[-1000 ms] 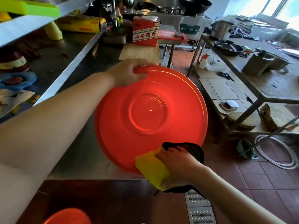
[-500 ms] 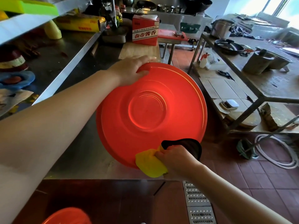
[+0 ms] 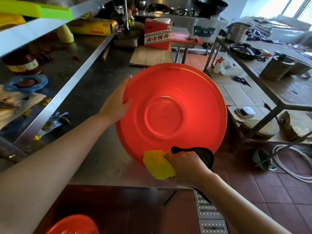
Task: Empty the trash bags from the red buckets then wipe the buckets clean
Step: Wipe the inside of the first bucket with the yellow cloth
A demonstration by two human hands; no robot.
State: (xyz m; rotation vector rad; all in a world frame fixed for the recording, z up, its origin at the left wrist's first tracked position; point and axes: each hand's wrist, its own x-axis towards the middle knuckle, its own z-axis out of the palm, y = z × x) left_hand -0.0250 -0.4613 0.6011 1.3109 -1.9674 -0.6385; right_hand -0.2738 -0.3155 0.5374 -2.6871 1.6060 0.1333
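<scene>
A: Bucket (image 3: 170,114) position?
B: Red, tilted above steel counter (image 3: 94,92), underside toward camera. Left hand (image 3: 116,105) clasps left rim, thumb on underside.
A: Right hand (image 3: 185,168)?
B: Clenched on yellow cloth (image 3: 157,166) and black cloth (image 3: 202,154), pressed against near rim.

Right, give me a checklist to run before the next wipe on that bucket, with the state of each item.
1. Bucket steadied: ok. The left hand grips the left rim of the red bucket.
2. Cloth in hand: ok. The right hand holds the yellow cloth bunched against the bucket's lower edge.
3. Underside facing the person: ok. The round base ring faces the camera.
4. Bucket supported: cannot tell. Its lower edge sits over the steel counter, but contact is hidden.
5. Trash bag removed: cannot tell. The inside is out of sight.
6. Second bucket wiped: cannot tell. Only a red edge shows at the bottom.
</scene>
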